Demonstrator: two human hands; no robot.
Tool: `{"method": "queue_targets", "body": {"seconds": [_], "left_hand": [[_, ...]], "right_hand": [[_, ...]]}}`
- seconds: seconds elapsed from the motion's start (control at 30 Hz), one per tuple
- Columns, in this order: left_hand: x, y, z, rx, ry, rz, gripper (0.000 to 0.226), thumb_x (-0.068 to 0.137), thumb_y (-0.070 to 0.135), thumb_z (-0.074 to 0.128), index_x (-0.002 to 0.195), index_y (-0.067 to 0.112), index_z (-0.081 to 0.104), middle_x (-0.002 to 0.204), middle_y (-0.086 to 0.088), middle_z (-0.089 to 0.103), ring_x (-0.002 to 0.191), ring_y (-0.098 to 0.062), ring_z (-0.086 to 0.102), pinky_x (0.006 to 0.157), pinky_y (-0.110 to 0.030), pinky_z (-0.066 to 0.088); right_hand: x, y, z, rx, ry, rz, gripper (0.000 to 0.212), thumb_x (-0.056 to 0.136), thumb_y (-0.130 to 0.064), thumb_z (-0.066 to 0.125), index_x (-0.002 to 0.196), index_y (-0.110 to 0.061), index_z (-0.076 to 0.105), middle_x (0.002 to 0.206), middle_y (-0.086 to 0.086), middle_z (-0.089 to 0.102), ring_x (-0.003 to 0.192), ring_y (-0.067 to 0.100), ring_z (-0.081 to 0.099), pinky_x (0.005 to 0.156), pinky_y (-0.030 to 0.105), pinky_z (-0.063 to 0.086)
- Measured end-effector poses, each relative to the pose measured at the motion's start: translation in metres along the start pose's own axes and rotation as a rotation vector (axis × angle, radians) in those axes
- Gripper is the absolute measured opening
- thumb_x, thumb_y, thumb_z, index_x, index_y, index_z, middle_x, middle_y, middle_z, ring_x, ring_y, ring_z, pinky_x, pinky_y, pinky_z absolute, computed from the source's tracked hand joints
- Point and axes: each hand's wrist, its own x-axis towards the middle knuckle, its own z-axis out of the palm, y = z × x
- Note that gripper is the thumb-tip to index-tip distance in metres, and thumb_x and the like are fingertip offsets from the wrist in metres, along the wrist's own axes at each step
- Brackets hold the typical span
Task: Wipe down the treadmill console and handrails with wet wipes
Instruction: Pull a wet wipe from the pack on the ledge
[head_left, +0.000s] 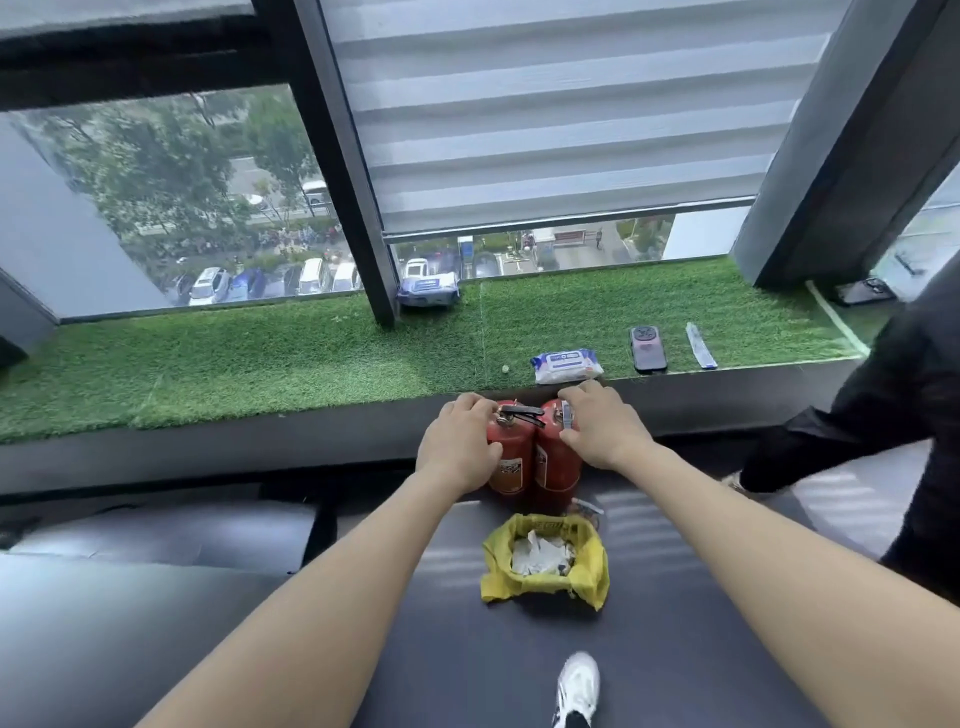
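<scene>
A white and blue wet wipes pack (567, 366) lies on the green turf ledge (260, 358) under the window, just beyond my hands. A second, bulkier wipes pack (428, 291) leans against the window frame further back. Two red fire extinguishers stand side by side on the floor against the ledge. My left hand (457, 447) grips the top of the left extinguisher (511, 462). My right hand (602, 428) curls round the valve head of the right extinguisher (556, 462). No treadmill console or handrail shows clearly.
A small bin lined with a yellow bag (545, 564) holds crumpled white wipes, on the floor before the extinguishers. A dark phone (648, 349) and a slim packet (701, 345) lie on the turf. A person in black (893, 415) stands at right. My white shoe (577, 686) is below.
</scene>
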Motion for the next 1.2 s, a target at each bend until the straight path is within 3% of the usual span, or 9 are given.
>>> {"method": "queue_targets", "body": {"seconds": [0.5,0.87,1.03,1.2], "left_hand": [[0.235,-0.019,0.051,-0.133,-0.141,-0.041,0.049,0.091,0.023,0.054,0.138,0.019,0.042,0.139,0.001,0.04,0.128,-0.02,0.036,0.105,-0.036,0.036],[0.36,-0.063,0.124,-0.108,-0.282,-0.037,0.047,0.093,0.02,0.05,0.139,0.016,0.041,0.137,-0.003,0.042,0.127,-0.023,0.038,0.104,-0.038,0.036],[0.407,-0.067,0.169,-0.157,-0.309,-0.12,0.044,0.091,0.019,0.051,0.135,0.018,0.044,0.135,0.0,0.043,0.126,-0.02,0.039,0.101,-0.037,0.039],[0.451,-0.055,0.23,-0.336,-0.248,-0.324,0.047,0.089,0.016,0.055,0.136,0.016,0.045,0.138,-0.001,0.046,0.127,-0.019,0.043,0.104,-0.033,0.036]], "right_hand": [[0.216,0.08,0.025,0.028,-0.157,0.103,0.044,0.094,-0.026,0.049,0.136,-0.017,0.041,0.139,0.008,0.04,0.127,0.029,0.038,0.1,0.043,0.039],[0.342,0.122,0.094,0.098,-0.227,0.221,0.045,0.091,-0.019,0.051,0.135,-0.013,0.042,0.139,0.009,0.041,0.127,0.029,0.038,0.102,0.043,0.038],[0.399,0.158,0.127,0.092,-0.233,0.191,0.039,0.09,-0.018,0.052,0.128,-0.009,0.049,0.129,0.011,0.047,0.12,0.03,0.043,0.099,0.041,0.041],[0.453,0.195,0.172,0.147,-0.272,0.092,0.038,0.089,-0.012,0.051,0.126,-0.006,0.049,0.129,0.012,0.045,0.121,0.029,0.041,0.1,0.038,0.037]]}}
